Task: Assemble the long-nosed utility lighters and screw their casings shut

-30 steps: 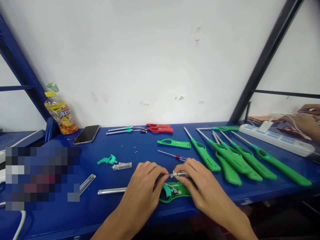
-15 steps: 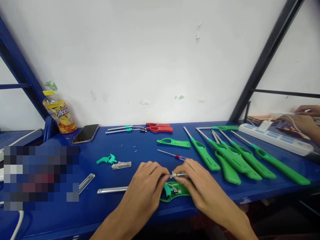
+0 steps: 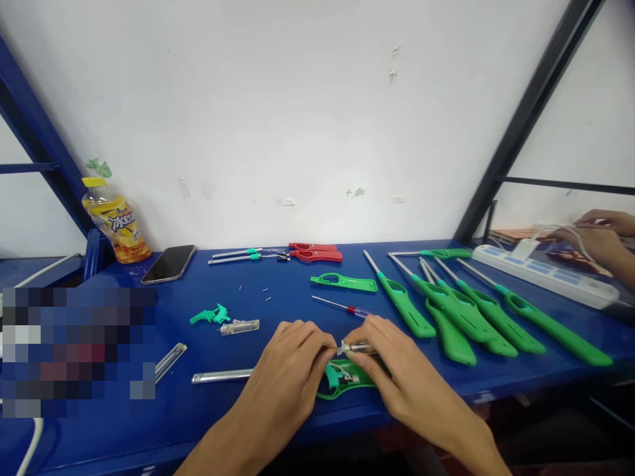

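Over the front of the blue table, my right hand (image 3: 391,360) pinches a small clear cylinder (image 3: 358,347) with a pale end pointing left. The fingertips of my left hand (image 3: 297,360) are closed at that end, on a tiny piece too small to name. Below both hands lies an opened green lighter shell (image 3: 342,391) with a teal trigger (image 3: 333,375) and white wires inside. Its metal tube (image 3: 223,376) sticks out to the left, passing under my left hand. Behind my right hand rests a screwdriver (image 3: 354,311), its handle partly covered.
Several green lighters (image 3: 471,311) and a white power strip (image 3: 546,276) lie right. Green shell half (image 3: 343,283), red shells (image 3: 315,252), teal pieces (image 3: 211,315), clear cartridge (image 3: 240,327) and tiny pins are farther back. Phone (image 3: 169,264) and bottle (image 3: 118,225) stand left. Another person's hands (image 3: 590,241) show far right.
My hands keep nearly the same pose around the clear cylinder. The view has shifted very slightly, and the other person's hands at the far right have moved a little.
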Demonstrator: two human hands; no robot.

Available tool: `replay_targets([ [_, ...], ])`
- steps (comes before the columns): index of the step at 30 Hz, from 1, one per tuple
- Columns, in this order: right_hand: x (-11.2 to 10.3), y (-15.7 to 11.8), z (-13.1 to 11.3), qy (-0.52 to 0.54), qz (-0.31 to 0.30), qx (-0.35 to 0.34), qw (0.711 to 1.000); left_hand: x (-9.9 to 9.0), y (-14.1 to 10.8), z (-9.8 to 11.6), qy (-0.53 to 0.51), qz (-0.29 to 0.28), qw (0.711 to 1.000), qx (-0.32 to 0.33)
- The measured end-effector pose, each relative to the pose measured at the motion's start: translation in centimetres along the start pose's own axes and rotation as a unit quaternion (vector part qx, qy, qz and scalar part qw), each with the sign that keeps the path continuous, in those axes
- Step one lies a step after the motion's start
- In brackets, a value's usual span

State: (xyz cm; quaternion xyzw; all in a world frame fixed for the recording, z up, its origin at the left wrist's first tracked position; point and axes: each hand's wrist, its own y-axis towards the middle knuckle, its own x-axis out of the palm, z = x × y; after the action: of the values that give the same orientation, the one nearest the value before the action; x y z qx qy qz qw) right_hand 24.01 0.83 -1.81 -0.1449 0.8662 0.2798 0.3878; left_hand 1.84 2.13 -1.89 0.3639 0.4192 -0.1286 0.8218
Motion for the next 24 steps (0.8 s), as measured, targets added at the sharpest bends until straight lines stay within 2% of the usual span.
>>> replay_targets([
  [9,0.0,-0.2,0.3,-0.04,0.04,0.02,0.998,-3.2,-1.1,-0.3,0.012,-0.073,0.995,-0.074],
  [15,-0.1,-0.5,0.3,-0.04,0.031,0.035,0.998,-2.8,-0.8,-0.1,0.038,-0.142,0.984,-0.102],
  [24,0.1,-0.2,0.3,-0.043,0.022,0.044,0.998,-2.7,-0.5,0.4,0.087,-0.147,0.983,-0.066],
])
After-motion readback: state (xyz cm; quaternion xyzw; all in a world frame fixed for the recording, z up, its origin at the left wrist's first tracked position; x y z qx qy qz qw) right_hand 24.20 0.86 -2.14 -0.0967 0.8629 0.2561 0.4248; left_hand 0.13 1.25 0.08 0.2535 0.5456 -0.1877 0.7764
